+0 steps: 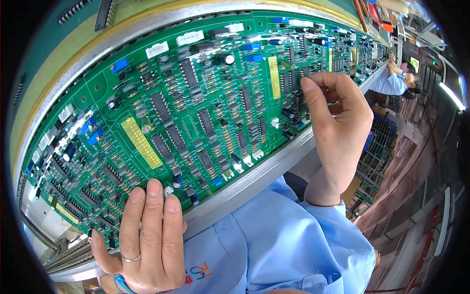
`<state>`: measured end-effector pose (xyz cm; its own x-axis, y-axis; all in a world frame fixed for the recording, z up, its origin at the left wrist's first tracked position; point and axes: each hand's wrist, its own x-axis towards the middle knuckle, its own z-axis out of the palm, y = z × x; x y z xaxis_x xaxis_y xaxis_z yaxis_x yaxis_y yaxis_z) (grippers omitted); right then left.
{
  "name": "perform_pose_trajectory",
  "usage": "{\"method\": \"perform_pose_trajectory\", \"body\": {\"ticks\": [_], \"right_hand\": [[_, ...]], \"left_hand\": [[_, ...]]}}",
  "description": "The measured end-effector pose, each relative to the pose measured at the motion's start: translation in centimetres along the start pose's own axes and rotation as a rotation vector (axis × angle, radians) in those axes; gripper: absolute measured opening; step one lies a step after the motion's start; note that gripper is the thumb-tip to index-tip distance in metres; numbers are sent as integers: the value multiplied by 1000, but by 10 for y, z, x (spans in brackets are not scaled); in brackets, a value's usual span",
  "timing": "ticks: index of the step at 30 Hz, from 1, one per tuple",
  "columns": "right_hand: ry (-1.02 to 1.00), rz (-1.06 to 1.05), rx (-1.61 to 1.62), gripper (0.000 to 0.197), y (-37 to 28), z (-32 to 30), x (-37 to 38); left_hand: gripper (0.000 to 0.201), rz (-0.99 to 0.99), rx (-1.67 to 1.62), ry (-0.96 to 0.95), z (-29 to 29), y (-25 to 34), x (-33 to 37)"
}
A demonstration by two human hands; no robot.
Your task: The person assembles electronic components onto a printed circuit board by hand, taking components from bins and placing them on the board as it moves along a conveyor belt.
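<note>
The circuit board (190,128) lies beneath the loose, outstretched fingers of the left hand (152,252) and the pinched right hand (338,110), whose contents I cannot tell; probably stiff but fragile, best held by its edges.

Above the left fingers (152,210), the green circuit board (191,128) looks smooth and glossy, the yellow connector (141,142) matt plastic; below the right fingers (314,95), the rail (254,182) is smooth metal, the shirt (284,240) matt cloth.

From afar I view an electronics assembly workshop: green circuit boards (191,126) lined along a metal rail (254,177), a co-worker (390,84) in blue and a tube light (453,96) beyond.
</note>
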<state>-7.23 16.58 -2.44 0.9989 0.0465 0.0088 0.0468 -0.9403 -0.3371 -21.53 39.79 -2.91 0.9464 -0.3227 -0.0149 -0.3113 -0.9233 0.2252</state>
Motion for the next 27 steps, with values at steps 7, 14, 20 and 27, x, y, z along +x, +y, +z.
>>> {"method": "perform_pose_trajectory", "body": {"ticks": [7,14,20,27], "right_hand": [[-14,50,59,9,2,2,-1],[-29,76,122,9,1,1,-1],[9,91,121,9,-3,4,-4],[-18,115,147,9,-3,3,-2]], "left_hand": [[34,-5,17,42,4,-2,-3],[34,-4,1,1,0,-3,-1],[35,23,5,9,1,-7,-2],[35,37,9,35,3,-8,-4]]}}
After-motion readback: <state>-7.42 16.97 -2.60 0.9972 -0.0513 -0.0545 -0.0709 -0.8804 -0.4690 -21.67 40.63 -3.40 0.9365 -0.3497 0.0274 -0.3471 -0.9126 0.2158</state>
